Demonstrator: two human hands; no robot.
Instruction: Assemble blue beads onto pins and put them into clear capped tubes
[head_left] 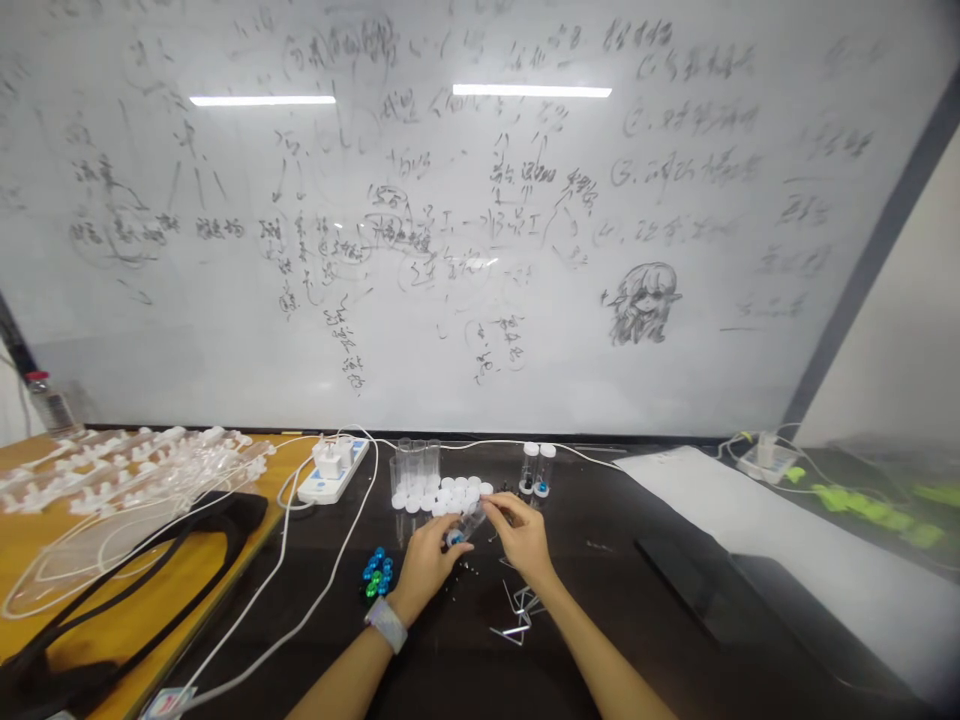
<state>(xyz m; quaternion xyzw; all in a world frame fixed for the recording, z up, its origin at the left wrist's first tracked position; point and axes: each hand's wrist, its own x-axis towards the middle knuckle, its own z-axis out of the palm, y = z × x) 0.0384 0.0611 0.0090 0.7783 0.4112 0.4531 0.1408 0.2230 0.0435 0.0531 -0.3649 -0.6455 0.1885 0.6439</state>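
Observation:
My left hand (pixel 426 562) is closed around the lower end of a clear plastic tube (pixel 471 522), which has a blue piece near its bottom. At the tube's tilted upper end, the fingers of my right hand (pixel 521 535) pinch a white cap (pixel 487 490). Behind my hands lie several white caps (pixel 454 493), with a group of upright clear tubes (pixel 416 468) to their left. Two capped tubes (pixel 538 470) stand at the back right, with dark and blue pieces inside. Shiny blue and green balls (pixel 377 573) sit left of my left wrist.
Hex keys (pixel 519 612) and tiny dark parts (pixel 466 570) lie near my forearms. A white power strip (pixel 334 472) and cables are at the left, beside a yellow surface (pixel 281 455) with clear plastic parts. Dark flat panels (pixel 690 590) and white sheet (pixel 697 490) lie right.

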